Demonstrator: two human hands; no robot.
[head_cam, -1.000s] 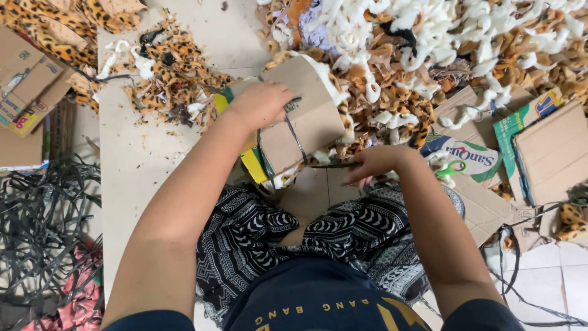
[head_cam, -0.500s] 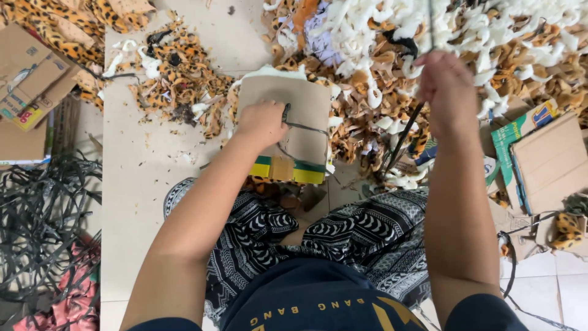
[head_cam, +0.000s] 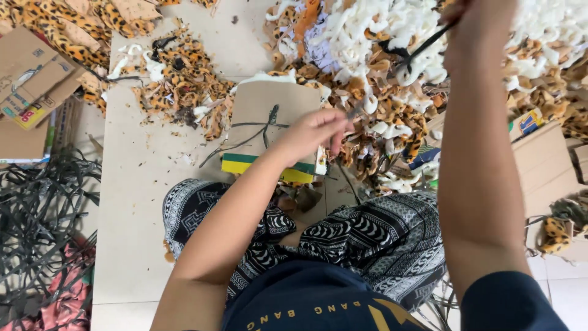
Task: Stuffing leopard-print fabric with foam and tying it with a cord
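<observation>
Left hand: my left hand (head_cam: 315, 132) sits on the right edge of the cardboard card (head_cam: 272, 122), fingers pinched narrow on a thin dark strand (head_cam: 254, 132) that's wrapped across the card's face.
Right hand: right hand (head_cam: 474, 27) is way up at the top edge of the view, half cut off, closed around the far end of a black strand (head_cam: 422, 44) that runs down-left into the fluff. Can't see the fingertips properly.
Card: one brown cardboard piece with a green and yellow stripe along its near edge, lying flat just past my knees, upper corner touching the scrap heap.
Scrap heap: big mound of white and leopard-print fabric scraps (head_cam: 380, 79) fills the top right, pressing against the card's right side. A smaller leopard pile (head_cam: 177, 76) sits to the card's left, apart from it.
Open room: the pale board (head_cam: 141, 184) on the floor is mostly bare to the left of the card and down beside my left knee, so that's the free side. Right side is crowded.
Left edge: tangle of black straps (head_cam: 37, 214) beyond the board's left edge, plus a few flattened cardboard pieces (head_cam: 30, 73) top left.
Right edge: one open-looking cardboard box (head_cam: 545, 159) by my right arm; can't tell what's in it.
Lap: patterned black and white trousers (head_cam: 367, 239), legs crossed at the board's near edge.
</observation>
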